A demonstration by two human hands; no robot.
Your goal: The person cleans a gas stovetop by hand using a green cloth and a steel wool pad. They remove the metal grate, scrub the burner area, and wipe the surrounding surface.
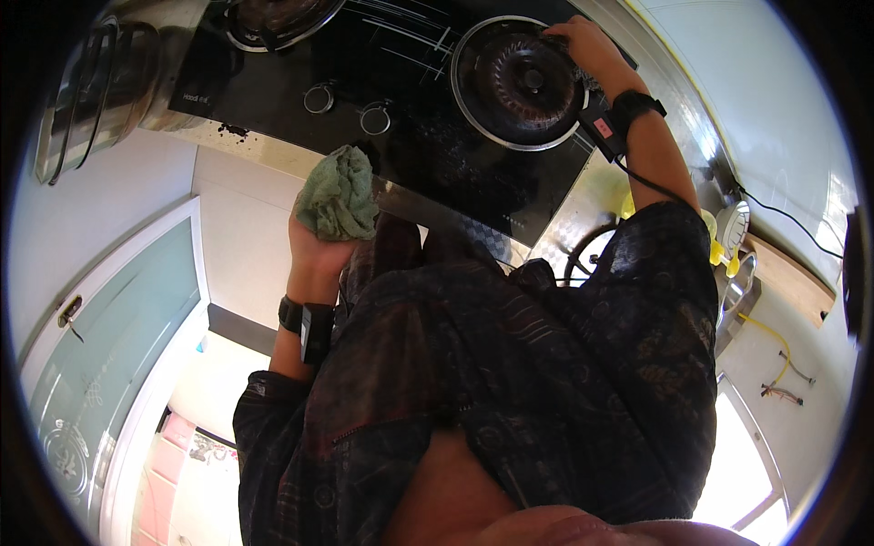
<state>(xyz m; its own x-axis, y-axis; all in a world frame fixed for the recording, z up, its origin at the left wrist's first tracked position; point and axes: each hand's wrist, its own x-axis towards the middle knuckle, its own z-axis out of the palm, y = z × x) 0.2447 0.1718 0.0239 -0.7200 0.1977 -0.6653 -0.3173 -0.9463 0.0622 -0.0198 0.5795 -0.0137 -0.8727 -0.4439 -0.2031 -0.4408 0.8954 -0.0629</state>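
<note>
A crumpled green cloth [339, 194] lies in my left hand [321, 242], which is palm up near the front edge of a black glass gas hob [437, 147]. My right hand [590, 51] is at the right rim of the round burner [529, 82], its fingers closed on a dark grey scouring pad [586, 78] that is partly hidden under the hand. The burner has a silvery outer ring and a dark, brownish centre.
A second burner [280, 20] is at the top left, with two control knobs [375, 119] between. Dark crumbs [233, 130] lie on the counter's front edge. A wire rack [92, 95] stands at the left. Yellow-handled items [724, 258] are at the right.
</note>
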